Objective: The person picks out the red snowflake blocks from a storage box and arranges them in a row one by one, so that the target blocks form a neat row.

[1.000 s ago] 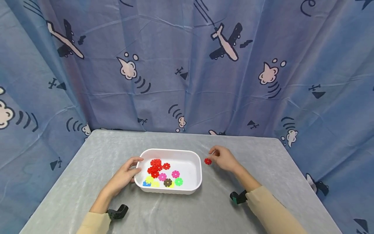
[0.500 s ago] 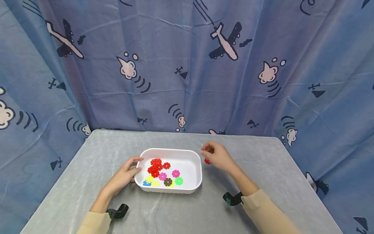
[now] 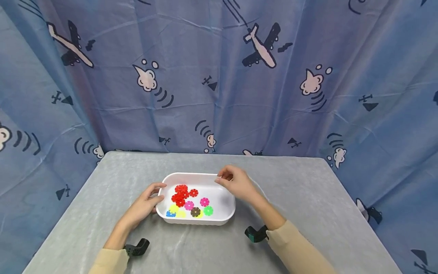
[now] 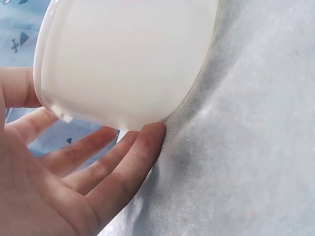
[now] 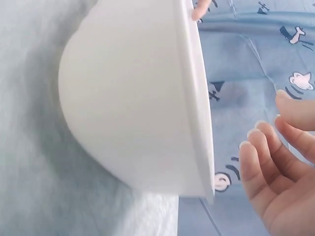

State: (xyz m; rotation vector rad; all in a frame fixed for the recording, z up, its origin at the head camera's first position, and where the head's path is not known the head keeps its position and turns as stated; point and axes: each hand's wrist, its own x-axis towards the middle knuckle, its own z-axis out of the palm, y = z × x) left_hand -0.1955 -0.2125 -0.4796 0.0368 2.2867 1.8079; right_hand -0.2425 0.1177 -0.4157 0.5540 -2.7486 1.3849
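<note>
A white plastic basin (image 3: 219, 207) stands on the table and holds flower-shaped plastic discs. Several red discs (image 3: 180, 195) are heaped in its left half, with pink discs (image 3: 189, 205), a brown disc (image 3: 195, 212), a green disc (image 3: 208, 211), yellow pieces and a blue piece along the near side. My left hand (image 3: 147, 199) grips the basin's left end, some fingers at the rim and others against the outer wall. My right hand (image 3: 237, 184) hovers over the basin's right end, fingers loosely curled; in the right wrist view no piece shows between its fingertips.
A grey-white cloth covers the table (image 3: 291, 182). Behind it hangs a blue curtain (image 3: 184, 76) printed with airplanes. A black wrist camera (image 3: 256, 234) hangs by my right forearm and another (image 3: 137, 247) by my left.
My right hand has moved left from beside a red disc on the table to over the basin's right end. That disc is now out of sight behind the hand. The left hand keeps its place.
</note>
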